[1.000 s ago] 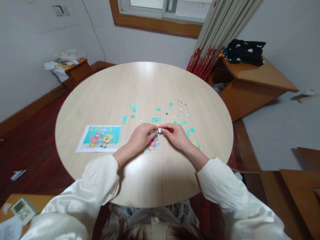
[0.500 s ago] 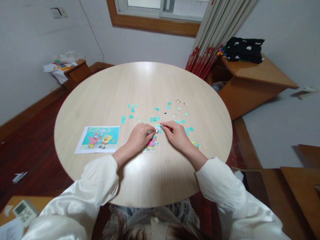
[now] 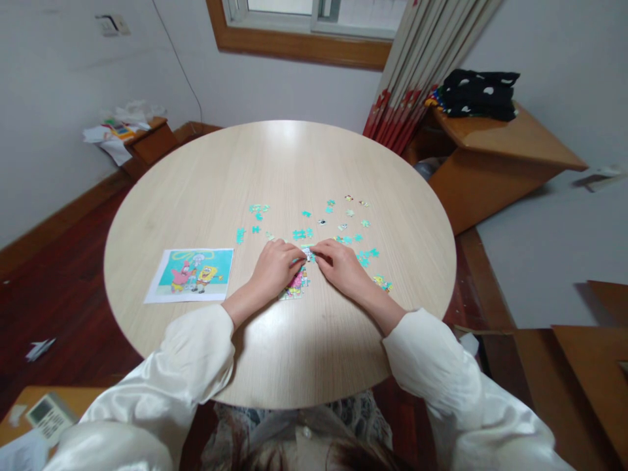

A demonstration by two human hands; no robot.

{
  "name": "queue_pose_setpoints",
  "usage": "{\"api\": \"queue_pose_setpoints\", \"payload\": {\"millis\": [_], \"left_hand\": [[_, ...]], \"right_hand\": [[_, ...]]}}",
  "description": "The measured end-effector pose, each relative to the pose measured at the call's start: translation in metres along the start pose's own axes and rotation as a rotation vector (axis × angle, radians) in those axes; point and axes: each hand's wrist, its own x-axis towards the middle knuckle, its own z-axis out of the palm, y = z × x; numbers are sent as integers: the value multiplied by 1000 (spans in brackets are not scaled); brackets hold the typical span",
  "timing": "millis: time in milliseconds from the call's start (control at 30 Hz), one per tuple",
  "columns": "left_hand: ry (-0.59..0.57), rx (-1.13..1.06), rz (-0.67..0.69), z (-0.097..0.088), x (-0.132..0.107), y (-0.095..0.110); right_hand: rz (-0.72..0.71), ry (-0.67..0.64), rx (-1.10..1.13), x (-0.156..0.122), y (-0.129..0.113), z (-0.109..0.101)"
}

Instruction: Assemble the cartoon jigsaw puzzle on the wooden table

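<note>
My left hand (image 3: 275, 267) and my right hand (image 3: 339, 267) meet fingertip to fingertip over a small jigsaw piece (image 3: 309, 253), both pinched on it. The piece sits at the top edge of a partly joined puzzle section (image 3: 296, 286), pink and green, which lies flat on the round wooden table (image 3: 206, 176) and is half covered by my left hand. Several loose turquoise pieces (image 3: 304, 233) are scattered just beyond my fingers. A printed reference picture (image 3: 191, 274) with cartoon figures lies to the left of my left wrist.
More loose pieces (image 3: 381, 282) lie right of my right wrist. A wooden cabinet (image 3: 495, 163) with dark folded cloth (image 3: 479, 93) stands at the right, a curtain (image 3: 432, 65) behind the table, a low stand with papers (image 3: 132, 134) at the left, a remote (image 3: 44, 413) near my left elbow.
Both hands have lowered the small piece from just above the joined section down onto its top edge. The view has shifted slightly.
</note>
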Motion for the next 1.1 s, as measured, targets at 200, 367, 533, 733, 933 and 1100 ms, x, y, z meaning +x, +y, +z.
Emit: {"api": "queue_pose_setpoints", "payload": {"millis": [200,367,533,733,933,1100], "left_hand": [[-18,60,-7,0,1,2],[-11,73,-5,1,1,0],[-38,84,-14,-1,3,2],[-81,95,-35,-6,5,7],[-81,72,-30,-3,5,5],[-85,63,-26,1,3,4]], "right_hand": [[-3,-13,-6,1,-1,-1],[-16,-9,0,1,1,1],[-28,-3,8,0,2,2],[-58,-22,-28,0,3,2],[-70,-46,-83,-1,0,1],[-74,-83,-143,-1,-4,1]]}}
